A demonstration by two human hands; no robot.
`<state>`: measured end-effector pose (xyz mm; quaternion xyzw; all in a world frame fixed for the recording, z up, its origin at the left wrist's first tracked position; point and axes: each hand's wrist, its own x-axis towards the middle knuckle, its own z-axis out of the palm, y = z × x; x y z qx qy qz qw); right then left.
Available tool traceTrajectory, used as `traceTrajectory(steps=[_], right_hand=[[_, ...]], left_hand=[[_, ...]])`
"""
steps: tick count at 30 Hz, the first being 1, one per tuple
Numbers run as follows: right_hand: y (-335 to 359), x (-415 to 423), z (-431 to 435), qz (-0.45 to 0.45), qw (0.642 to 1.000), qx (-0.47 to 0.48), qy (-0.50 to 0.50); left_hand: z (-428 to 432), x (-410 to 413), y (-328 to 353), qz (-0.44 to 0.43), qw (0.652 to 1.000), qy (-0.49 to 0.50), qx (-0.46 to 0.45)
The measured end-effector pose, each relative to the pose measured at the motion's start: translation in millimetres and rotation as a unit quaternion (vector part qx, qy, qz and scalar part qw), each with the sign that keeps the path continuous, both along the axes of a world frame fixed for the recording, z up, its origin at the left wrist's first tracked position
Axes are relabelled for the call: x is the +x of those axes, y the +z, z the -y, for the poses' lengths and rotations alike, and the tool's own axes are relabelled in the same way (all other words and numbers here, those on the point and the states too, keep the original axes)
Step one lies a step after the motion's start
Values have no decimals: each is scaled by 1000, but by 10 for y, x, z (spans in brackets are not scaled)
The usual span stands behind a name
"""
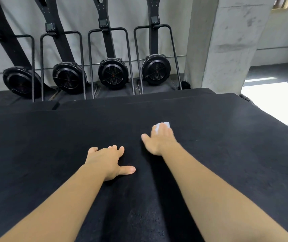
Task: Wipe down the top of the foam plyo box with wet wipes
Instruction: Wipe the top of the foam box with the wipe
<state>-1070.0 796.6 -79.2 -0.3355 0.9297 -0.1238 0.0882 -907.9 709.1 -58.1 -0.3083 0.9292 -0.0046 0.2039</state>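
Note:
The black top of the foam plyo box [52,145] fills the lower part of the view. My right hand [159,139] lies flat on it, right of centre, fingers straight, pressing a white wet wipe [165,125] against the surface; only the wipe's far edge shows beyond the fingertips. My left hand [109,162] rests on the box top a little nearer to me, fingers spread, thumb pointing right, holding nothing. A damp sheen shows on the surface to the right of the wipe.
Beyond the box's far edge stand several black ski-erg machines [113,74] with round fans, against a grey wall. A concrete pillar [227,44] rises at the back right. Another black box top [139,96] lies just behind. Bright floor [276,103] shows at right.

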Motion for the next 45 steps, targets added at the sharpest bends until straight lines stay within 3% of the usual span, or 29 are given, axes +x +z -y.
traceTrajectory(steps=[2,5,8,18,24,30,35,41,45], right_hand=[[-12,213,206,41,996,-18,74],[-45,312,389,92,979,29,178],[-56,53,318,64,972,49,220],[-105,-1036,-607,18,995,51,80],[-54,-983,-586,60,997,56,14],[-29,-582,-133,1,998,64,-27],[-37,-99,389,12,999,-32,40],[-72,65,656,81,978,25,191],[-74,-314,415,61,980,10,189]], left_hand=[[-17,-2,16,2,1000,0,-5],[-44,-2,45,10,1000,4,-6],[-54,-31,81,22,1000,9,-1],[-75,-60,137,7,999,28,44],[-78,-8,117,-20,997,23,69],[-40,-18,92,-25,998,3,53],[-4,-33,57,-26,999,-12,33],[2,10,-3,-56,998,-7,32],[38,14,43,-76,996,21,53]])
